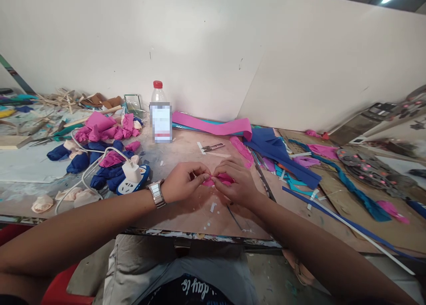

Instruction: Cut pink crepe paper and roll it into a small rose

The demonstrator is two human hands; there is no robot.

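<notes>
My left hand [183, 180], with a metal watch at the wrist, and my right hand [234, 183] meet over the middle of the worktable [186, 216]. Both pinch a small pink foam piece [219, 179] between their fingertips, just above the tabletop. Most of the piece is hidden by the fingers. A pair of small snips [213, 147] lies a little beyond the hands. A long pink foam strip [213, 126] lies behind them by the wall.
A plastic bottle with a red cap [160, 112] stands at the back. Left lie pink and blue foam pieces [100, 149], a power strip with a white charger [133, 178] and scissors [53, 136]. Right are blue and teal scraps [282, 156] and a long white strip [366, 238].
</notes>
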